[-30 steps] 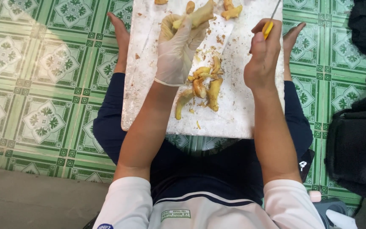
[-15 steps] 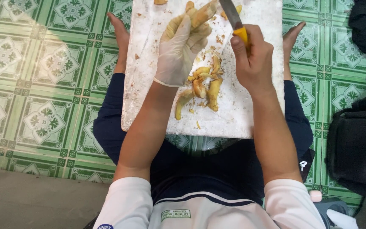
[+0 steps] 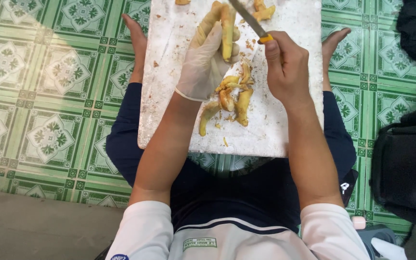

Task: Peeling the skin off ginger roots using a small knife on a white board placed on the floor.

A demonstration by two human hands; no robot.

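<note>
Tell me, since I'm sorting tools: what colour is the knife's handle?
Yellow, where the knife handle shows above the right hand; head view.

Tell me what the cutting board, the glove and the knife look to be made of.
Cutting board: likely white plastic, matte, its surface scuffed and stained from cuts. Glove on the left hand: thin, whitish, half see-through and wrinkled, so probably latex or vinyl. Knife in the right hand: grey blade with a dull metal sheen, probably steel; the handle end showing is smooth yellow, seemingly plastic.

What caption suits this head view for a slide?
Gloved left hand holds a yellow piece over a white board; right hand holds a knife.
</note>
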